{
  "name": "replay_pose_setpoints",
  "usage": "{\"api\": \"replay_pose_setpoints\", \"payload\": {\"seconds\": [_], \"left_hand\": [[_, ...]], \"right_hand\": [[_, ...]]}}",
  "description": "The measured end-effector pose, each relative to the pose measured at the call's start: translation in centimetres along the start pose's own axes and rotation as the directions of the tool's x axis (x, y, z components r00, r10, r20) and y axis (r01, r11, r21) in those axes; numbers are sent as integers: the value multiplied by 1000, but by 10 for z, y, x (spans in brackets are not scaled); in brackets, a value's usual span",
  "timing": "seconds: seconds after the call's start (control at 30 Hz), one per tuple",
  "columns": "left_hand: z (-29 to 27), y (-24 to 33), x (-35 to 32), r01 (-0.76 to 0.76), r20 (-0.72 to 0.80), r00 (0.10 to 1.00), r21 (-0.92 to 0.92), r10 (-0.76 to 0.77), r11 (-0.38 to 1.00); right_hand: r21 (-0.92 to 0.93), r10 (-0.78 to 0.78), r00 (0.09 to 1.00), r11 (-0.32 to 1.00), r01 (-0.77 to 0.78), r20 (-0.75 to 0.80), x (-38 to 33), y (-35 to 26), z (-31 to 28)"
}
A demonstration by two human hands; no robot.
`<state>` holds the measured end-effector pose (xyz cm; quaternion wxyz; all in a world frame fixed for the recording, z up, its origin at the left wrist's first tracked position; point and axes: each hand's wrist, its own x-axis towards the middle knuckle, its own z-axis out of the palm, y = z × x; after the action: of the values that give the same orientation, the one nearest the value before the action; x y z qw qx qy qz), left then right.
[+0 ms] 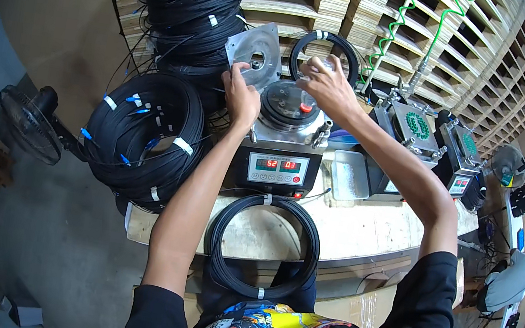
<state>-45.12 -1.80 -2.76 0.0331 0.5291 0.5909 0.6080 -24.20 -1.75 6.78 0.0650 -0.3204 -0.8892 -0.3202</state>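
My right hand (333, 93) is wrapped round a clear bottle (308, 97), tipped with its red end down over the round black disc (278, 104) on top of a polishing machine (279, 146). My fingers partly hide the bottle. My left hand (243, 99) grips the lower edge of a square metal plate (252, 40), which stands tilted behind the disc and has a round hole in its middle. Red digits glow on the machine's front panel (277, 169). A coil of black cable (219, 225) lies at the table's front edge, partly over my lap.
Stacked black cable coils (187, 10) rise at the back left, with a larger coil bundle (103, 140) in front. A clear tray (350, 177) and two more machines (414, 124) stand to the right. A fan (29, 126) is at far left. Wooden pallets (287, 1) line the back.
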Motion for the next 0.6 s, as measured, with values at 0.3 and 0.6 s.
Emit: {"api": "replay_pose_setpoints", "payload": {"seconds": [0.3,0.6], "left_hand": [[4,-1,3,-27,-45,999,-28,26,999],[-6,16,0,105,-71,992,-48,-108,993]], "right_hand": [[79,62,983,996,-49,-173,36,-20,23],[766,746,664,400,-503,46,-35,10,81]]}}
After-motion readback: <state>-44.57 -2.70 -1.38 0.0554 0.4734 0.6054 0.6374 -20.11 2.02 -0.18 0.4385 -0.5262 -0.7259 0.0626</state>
